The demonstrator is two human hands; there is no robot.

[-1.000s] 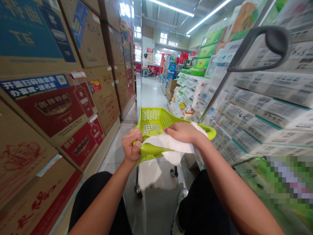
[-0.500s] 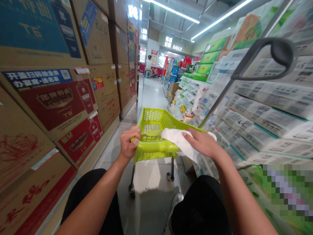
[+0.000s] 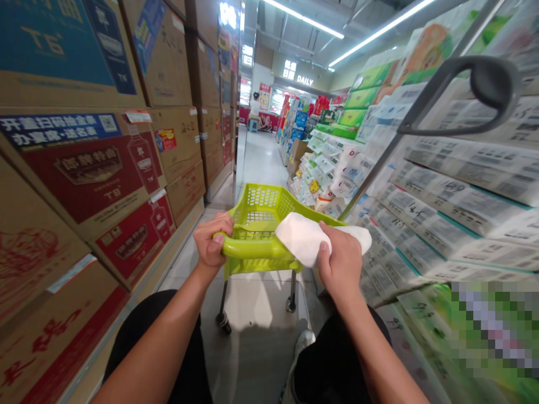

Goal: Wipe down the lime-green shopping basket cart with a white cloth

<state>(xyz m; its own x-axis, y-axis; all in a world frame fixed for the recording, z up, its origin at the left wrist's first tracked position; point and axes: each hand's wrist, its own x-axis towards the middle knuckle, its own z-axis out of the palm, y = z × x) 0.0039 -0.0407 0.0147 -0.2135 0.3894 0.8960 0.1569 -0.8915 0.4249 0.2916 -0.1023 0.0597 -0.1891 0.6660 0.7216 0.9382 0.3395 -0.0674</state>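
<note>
Far L of frame: stacked boxes (image 3: pixel 88 174), none touched. Ctr-L, the left hand (image 3: pixel 210 238) is curled tight round the L end of the green bar (image 3: pixel 252 247), low ctr on the cart (image 3: pixel 251 227). Bar's L stretch is bare & shiny; whether that bit's done or left to do, can't tell from here. Just R of ctr, white cloth (image 3: pixel 301 238) lies over the bar's R stretch, & the right hand (image 3: pixel 343 261) is bent over it, thumb & fingers gripping cloth; how hard it presses the bar beneath, can't tell. Cloth work looks under way there, not finished IMO. R side: packs (image 3: pixel 438 196) in piles, w/ a grey loop (image 3: pixel 492 84) upper R.
</note>
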